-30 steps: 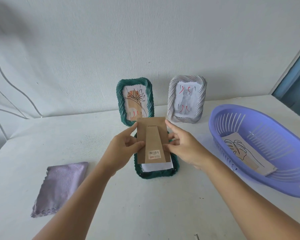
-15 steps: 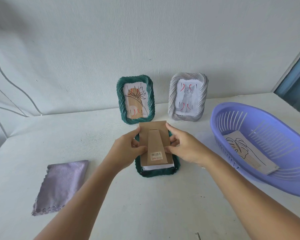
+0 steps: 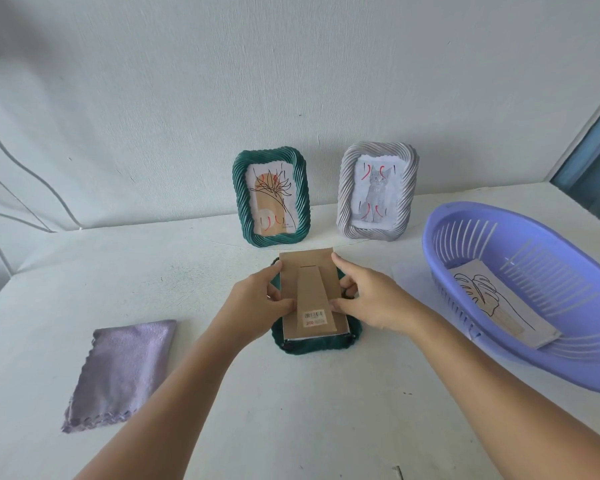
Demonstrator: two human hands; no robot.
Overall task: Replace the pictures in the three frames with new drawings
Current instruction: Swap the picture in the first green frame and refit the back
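Cardboard backing [image 3: 312, 292], pinched by both hands' fingers [image 3: 342, 271], over face-down frame [image 3: 317, 346] on white table [image 3: 291, 410].

I see two frames standing at the back of the table [image 3: 291, 410], against the wall: one frame [image 3: 271, 198] to the left, the other frame [image 3: 377, 192] to its right; before them a third frame [image 3: 314, 346] lies face down, its backing board [image 3: 310, 296] on top, my left hand [image 3: 257, 299] and right hand [image 3: 371, 299] at either side; a cloth [image 3: 122, 372] lies far left; a basket [image 3: 499, 220] sits right, a drawing [image 3: 499, 306] in it.
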